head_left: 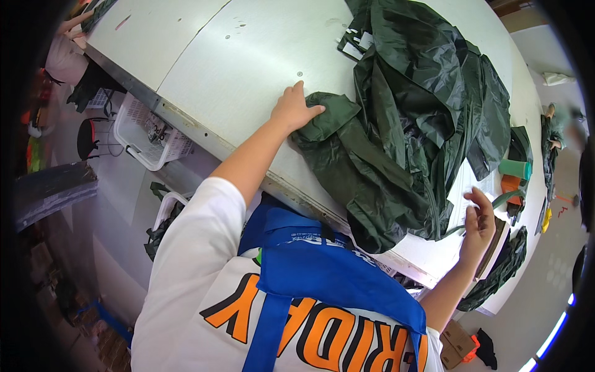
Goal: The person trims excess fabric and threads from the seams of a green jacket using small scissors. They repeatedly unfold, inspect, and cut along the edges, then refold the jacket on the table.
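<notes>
— Blue apron [322, 273] over a white shirt, nearest thing in view. Hands?

— Right hand [478, 224] hovers at the near table edge, fingers loosely curled, gripping nothing; a thin green cord runs just beside it, can't tell if they touch. Left hand [292, 110] lies flat, palm down, pressing the left corner of the dark green garment [409, 136], fingers spread, no real grasp.

— Garment position?

— Crumpled heap on the pale grey table [235, 68], middle to right, one fold hanging over the near edge. White tags [356, 44] at its far end.

— Around it?

— Teal cup [515, 168] and an orange object right of the heap, more green fabric past those. White plastic basket [145, 133] below the table, left. Far top-left, another person's hand [74, 28] at the table corner.
</notes>
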Motion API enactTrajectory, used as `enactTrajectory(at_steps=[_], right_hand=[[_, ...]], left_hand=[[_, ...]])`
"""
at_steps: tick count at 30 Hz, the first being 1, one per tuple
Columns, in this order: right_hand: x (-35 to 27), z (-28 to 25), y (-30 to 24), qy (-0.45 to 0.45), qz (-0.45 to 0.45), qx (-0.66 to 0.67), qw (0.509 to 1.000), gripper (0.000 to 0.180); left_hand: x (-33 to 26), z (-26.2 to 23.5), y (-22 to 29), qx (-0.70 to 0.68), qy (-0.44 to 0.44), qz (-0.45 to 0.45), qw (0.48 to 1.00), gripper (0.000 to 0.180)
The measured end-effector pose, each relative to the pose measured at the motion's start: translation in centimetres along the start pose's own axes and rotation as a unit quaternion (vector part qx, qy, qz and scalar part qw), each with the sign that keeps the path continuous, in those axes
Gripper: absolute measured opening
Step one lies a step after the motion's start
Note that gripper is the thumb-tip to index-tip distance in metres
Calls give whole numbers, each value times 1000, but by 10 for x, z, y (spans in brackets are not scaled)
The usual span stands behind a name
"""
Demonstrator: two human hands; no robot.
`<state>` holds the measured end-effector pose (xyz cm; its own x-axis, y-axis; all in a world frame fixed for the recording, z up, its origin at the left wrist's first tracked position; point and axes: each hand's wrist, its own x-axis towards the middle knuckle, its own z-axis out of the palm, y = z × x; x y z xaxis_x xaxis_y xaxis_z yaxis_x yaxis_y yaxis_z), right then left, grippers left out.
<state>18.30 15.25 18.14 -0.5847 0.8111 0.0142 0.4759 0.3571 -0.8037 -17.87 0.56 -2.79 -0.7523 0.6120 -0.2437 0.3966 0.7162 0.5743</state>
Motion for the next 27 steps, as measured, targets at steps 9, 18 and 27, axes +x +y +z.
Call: enactTrajectory(at_steps=[9, 18, 27], right_hand=[[18, 174, -41, -250, 235, 260, 903, 50], [11, 200, -2, -194, 221, 207, 933, 48], [15, 184, -73, -222, 134, 393, 882, 42]], left_hand=[[-26, -15, -29, -269, -115, 19, 956, 22], [-50, -33, 14, -316, -169, 98, 928, 28], [-138, -84, -2, -538, -254, 217, 774, 14]])
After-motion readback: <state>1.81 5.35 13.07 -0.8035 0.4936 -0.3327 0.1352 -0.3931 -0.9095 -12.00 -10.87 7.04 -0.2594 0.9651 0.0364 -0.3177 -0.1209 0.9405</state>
